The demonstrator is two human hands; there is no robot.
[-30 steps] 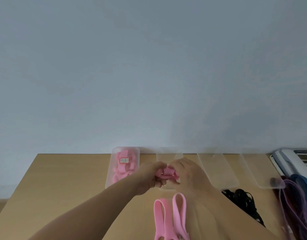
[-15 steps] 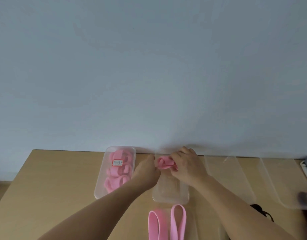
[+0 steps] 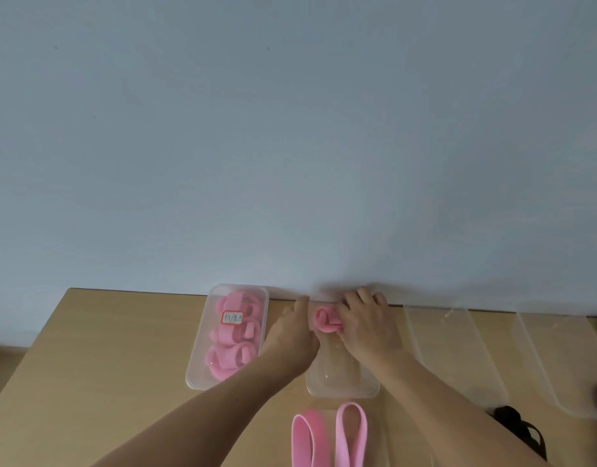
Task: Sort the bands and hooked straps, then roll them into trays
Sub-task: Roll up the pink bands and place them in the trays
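A rolled pink band [image 3: 324,319] sits at the far end of the second clear tray [image 3: 342,387]. My right hand [image 3: 366,323] grips the roll from the right. My left hand [image 3: 295,332] is just left of the roll with its fingers extended beside it; whether it touches the roll I cannot tell. The first clear tray [image 3: 202,372], to the left, holds several rolled pink bands and bears a small red-edged label [image 3: 232,317]. Two flat pink bands [image 3: 329,436] lie on the wooden table [image 3: 105,365] near the front edge.
Two more clear trays [image 3: 458,365] [image 3: 559,365] stand to the right against the wall. A black strap [image 3: 519,429] lies at the front right. A pale blue wall rises behind the table's far edge.
Both hands carried the rolled pink band from above the table's middle to the far end of the second tray. My left hand has come off the roll to its left.
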